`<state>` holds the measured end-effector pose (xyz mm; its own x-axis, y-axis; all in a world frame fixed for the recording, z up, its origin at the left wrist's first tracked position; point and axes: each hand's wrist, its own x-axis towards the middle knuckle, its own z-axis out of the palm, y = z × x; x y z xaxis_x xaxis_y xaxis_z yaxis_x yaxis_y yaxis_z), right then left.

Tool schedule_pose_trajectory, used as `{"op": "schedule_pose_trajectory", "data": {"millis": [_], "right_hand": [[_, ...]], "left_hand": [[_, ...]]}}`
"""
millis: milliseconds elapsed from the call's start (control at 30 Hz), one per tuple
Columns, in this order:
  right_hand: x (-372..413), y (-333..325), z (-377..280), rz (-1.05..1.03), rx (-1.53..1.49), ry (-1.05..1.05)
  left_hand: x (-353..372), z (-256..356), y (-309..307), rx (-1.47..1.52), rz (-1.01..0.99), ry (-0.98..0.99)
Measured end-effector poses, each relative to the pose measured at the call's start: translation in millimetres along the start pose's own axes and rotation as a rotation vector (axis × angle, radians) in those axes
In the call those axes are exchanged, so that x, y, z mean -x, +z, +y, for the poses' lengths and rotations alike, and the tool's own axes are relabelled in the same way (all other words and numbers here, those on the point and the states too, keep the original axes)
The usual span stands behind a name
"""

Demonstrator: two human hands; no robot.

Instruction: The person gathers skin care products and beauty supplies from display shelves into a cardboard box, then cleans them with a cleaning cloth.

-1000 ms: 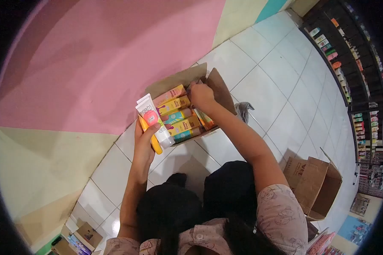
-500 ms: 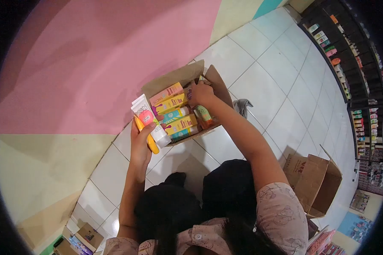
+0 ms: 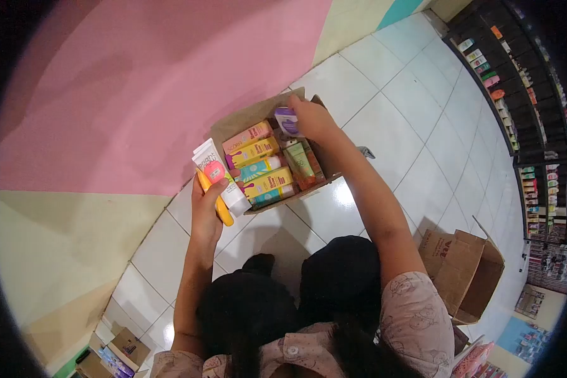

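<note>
My left hand (image 3: 205,205) is closed around white squeeze tubes (image 3: 215,170) with a pink label and a yellow tube (image 3: 215,198), at the left side of an open cardboard box (image 3: 246,113). Over the box's far right corner, my right hand (image 3: 315,118) grips a purple-and-white pack (image 3: 287,121) whose exact kind I cannot make out. Inside the box lie a pink carton (image 3: 248,136), a yellow carton (image 3: 253,153), a teal tube (image 3: 258,169), a second yellow carton (image 3: 268,183) and a green tube (image 3: 300,161).
Another open cardboard box (image 3: 450,258) stands on the tiled floor to the right. Black shelves (image 3: 507,82) with many products line the far right. A pink wall (image 3: 138,113) runs behind the box. More cartons (image 3: 129,348) sit at lower left.
My right hand has risen from inside the box toward its far edge, bringing the purple-and-white pack into view. The green tube now shows more fully. My left hand keeps its tubes.
</note>
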<state>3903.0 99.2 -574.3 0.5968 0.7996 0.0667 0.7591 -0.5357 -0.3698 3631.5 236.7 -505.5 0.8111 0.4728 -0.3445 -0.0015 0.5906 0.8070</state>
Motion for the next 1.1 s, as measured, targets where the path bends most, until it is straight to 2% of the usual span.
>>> {"op": "schedule_pose_trajectory", "data": {"millis": [367, 467, 600, 733, 833, 933, 1033, 1100], "right_hand": [[-1, 40, 7, -0.021, -0.097, 0.052], [-4, 38, 17, 0.077, -0.198, -0.081], [-10, 2, 20, 0.023, -0.204, 0.137], [-5, -38, 8, 0.104, -0.361, 0.131], [-7, -40, 2, 0.013, -0.394, 0.073], [-6, -37, -4, 0.03, -0.273, -0.001], [-6, -26, -1, 0.143, -0.252, -0.031], [-5, -26, 1, 0.125, -0.274, -0.053]], "left_hand": [[2, 2, -1, -0.01, 0.007, -0.012], [1, 0, -4, -0.002, 0.009, 0.018], [3, 2, -5, -0.01, 0.007, 0.004], [1, 0, -10, -0.012, 0.011, 0.009], [2, 1, -8, 0.002, 0.001, 0.008], [3, 1, -4, 0.005, 0.0, 0.011], [3, 1, -6, -0.013, 0.014, 0.009], [2, -1, -10, -0.038, 0.018, 0.013]]}}
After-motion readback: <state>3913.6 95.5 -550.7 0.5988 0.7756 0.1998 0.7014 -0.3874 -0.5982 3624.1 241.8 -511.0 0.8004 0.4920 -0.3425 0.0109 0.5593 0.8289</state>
